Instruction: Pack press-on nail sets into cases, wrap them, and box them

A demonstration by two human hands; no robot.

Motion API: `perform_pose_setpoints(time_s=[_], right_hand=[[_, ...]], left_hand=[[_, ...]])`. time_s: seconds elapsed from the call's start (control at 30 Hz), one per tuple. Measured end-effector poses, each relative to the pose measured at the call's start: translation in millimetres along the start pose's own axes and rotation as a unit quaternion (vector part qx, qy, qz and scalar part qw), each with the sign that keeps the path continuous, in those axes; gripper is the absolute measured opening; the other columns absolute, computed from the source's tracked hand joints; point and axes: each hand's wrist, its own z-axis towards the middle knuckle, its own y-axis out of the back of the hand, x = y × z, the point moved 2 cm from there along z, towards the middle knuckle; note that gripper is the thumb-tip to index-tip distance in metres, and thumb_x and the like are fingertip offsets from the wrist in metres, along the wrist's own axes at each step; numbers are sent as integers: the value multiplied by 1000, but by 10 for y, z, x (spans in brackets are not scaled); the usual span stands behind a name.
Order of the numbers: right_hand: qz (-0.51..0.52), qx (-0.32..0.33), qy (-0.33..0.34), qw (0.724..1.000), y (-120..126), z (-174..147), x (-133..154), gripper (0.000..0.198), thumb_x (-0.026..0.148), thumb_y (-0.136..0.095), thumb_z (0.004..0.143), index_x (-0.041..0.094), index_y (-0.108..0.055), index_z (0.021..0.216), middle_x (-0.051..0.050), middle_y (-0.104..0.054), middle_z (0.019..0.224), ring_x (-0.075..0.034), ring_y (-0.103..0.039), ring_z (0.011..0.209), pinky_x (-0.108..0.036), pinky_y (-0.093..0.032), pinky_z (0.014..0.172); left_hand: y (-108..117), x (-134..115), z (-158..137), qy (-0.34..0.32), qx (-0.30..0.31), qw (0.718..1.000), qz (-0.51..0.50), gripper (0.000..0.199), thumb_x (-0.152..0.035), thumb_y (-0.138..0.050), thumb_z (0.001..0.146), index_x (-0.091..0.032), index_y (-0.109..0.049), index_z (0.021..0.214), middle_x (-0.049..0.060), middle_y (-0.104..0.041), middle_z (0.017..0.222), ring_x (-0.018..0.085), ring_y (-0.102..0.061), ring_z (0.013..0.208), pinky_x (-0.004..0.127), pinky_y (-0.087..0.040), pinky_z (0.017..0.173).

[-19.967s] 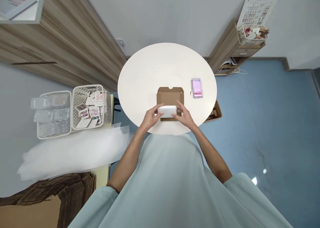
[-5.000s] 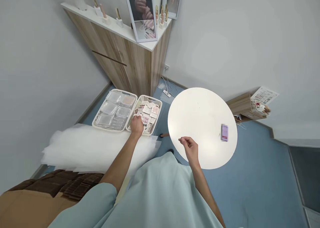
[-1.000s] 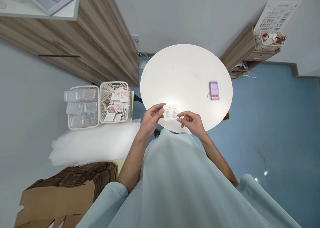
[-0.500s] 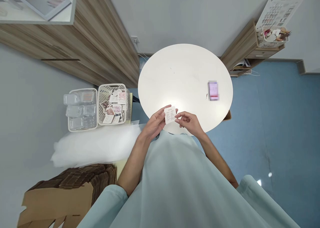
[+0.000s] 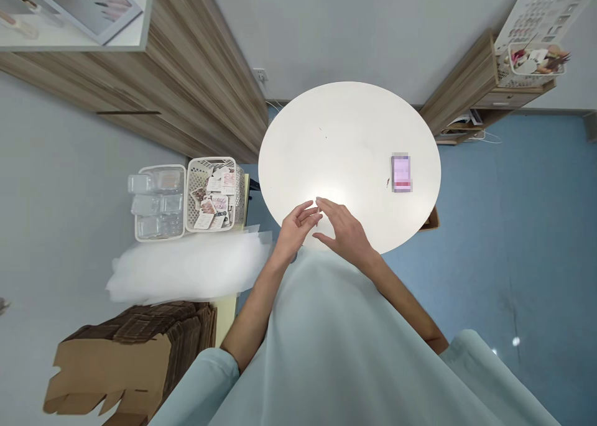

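Both my hands meet over the near edge of a round white table (image 5: 349, 127). My right hand (image 5: 342, 230) lies palm down with its fingers stretched out toward the left. My left hand (image 5: 297, 226) is beside it, fingers curled in and touching the right fingertips. The small white printed card seen a moment ago is hidden where the hands meet. A phone (image 5: 402, 173) lies on the table's right side, well away from both hands.
Left of the table stand a white basket of small printed cards (image 5: 214, 193) and a tray of clear plastic cases (image 5: 158, 202). Below them are white foam sheets (image 5: 186, 267) and flat cardboard boxes (image 5: 130, 351). A wooden cabinet (image 5: 186, 84) and a low shelf (image 5: 466, 84) flank the table.
The card held up between both hands half a second ago has dropped out of sight. My right hand has flattened over that spot and my left fingers have closed in beside it.
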Motion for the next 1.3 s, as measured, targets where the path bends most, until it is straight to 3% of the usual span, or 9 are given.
perform_pose_setpoints(time_s=[0.13, 0.37, 0.53, 0.73, 1.03, 1.3], right_hand=[[-23, 16, 21, 999, 34, -10, -114, 71, 30, -62, 104, 33, -32, 169, -11, -64, 147, -34, -63, 130, -54, -57, 107], [10, 11, 1, 1000, 180, -139, -474, 74, 34, -66, 103, 33, -32, 168, -10, -65, 149, -34, -62, 130, -54, -58, 105], [27, 33, 8, 999, 120, -211, -699, 73, 36, -68, 102, 31, -34, 166, -10, -66, 148, -33, -63, 128, -53, -59, 101], [30, 85, 24, 996, -17, -198, -756, 77, 33, -67, 101, 32, -30, 169, -11, -65, 147, -34, -60, 130, -55, -56, 106], [-35, 121, 38, 991, -472, 16, -509, 87, 25, -67, 100, 29, -19, 173, -14, -60, 150, -35, -55, 140, -54, -49, 113], [-65, 149, 1, 987, -1094, 249, -352, 97, 20, -68, 96, 30, -11, 174, -15, -60, 147, -36, -56, 135, -55, -50, 111]], left_hand=[[-76, 37, -8, -5, -24, 1000, 6, 64, -55, -86, 83, -21, -69, 134, 15, -75, 134, 31, -68, 129, 45, -51, 111], [-113, 173, -12, 2, -84, 996, -21, 59, -54, -89, 79, -19, -77, 124, 16, -77, 129, 31, -71, 124, 48, -53, 111], [-101, 371, -32, 18, -125, 991, -37, 60, -45, -98, 66, -18, -80, 117, 15, -79, 125, 33, -70, 127, 48, -53, 113], [33, 557, -96, 42, -151, 986, -55, 61, -42, -100, 62, -19, -81, 115, 16, -78, 127, 34, -70, 126, 48, -53, 111], [400, 628, -41, 66, -126, 988, -67, 66, -44, -100, 60, -17, -80, 116, 18, -76, 132, 36, -68, 130, 51, -50, 115], [990, 625, -20, 43, -105, 993, -17, 68, -48, -94, 67, -15, -75, 124, 18, -75, 134, 36, -66, 134, 52, -47, 120]])
